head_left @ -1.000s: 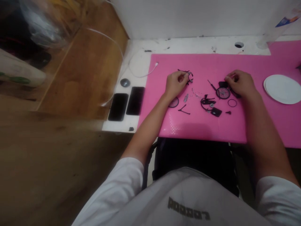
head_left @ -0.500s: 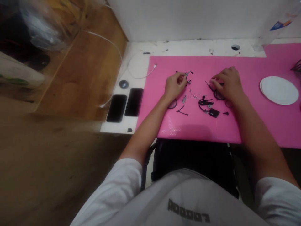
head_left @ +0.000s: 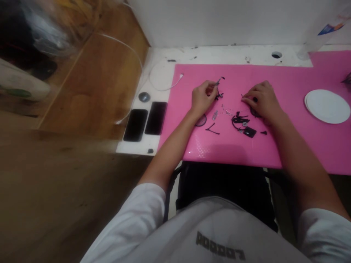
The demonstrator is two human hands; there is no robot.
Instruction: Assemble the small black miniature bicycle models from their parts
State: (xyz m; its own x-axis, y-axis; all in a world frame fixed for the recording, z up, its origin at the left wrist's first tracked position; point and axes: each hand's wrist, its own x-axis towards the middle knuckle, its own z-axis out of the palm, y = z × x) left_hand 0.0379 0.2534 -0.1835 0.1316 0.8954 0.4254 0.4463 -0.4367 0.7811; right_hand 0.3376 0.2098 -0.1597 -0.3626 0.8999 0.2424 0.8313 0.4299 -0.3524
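My left hand point(head_left: 204, 96) pinches a small dark and silver assembly point(head_left: 218, 95) above the pink mat point(head_left: 225, 146). My right hand point(head_left: 261, 98) is closed, fingertips together on a thin dark piece point(head_left: 242, 96), with dark round parts point(head_left: 254, 111) partly hidden under the palm. Between and below the hands lie a small silver piece point(head_left: 215, 115), thin pale sprue-like bits point(head_left: 226, 110), a black V-shaped piece point(head_left: 212, 129), a cluster of black parts point(head_left: 240, 119) and a black square piece point(head_left: 249, 132). A small spoked wheel point(head_left: 201, 120) lies beside my left wrist.
Two black phones point(head_left: 135, 125) and a round metallic object point(head_left: 144, 96) rest on the white table at left, near a white cable point(head_left: 164, 90). White round plates point(head_left: 327, 106) are at right. A clear plastic item point(head_left: 304, 53) stands at the back right.
The assembly in my left hand has tilted, its end pointing further up. My right hand's fingertips have closed together and shifted slightly left; the long dark piece near them now shows only a thin tip.
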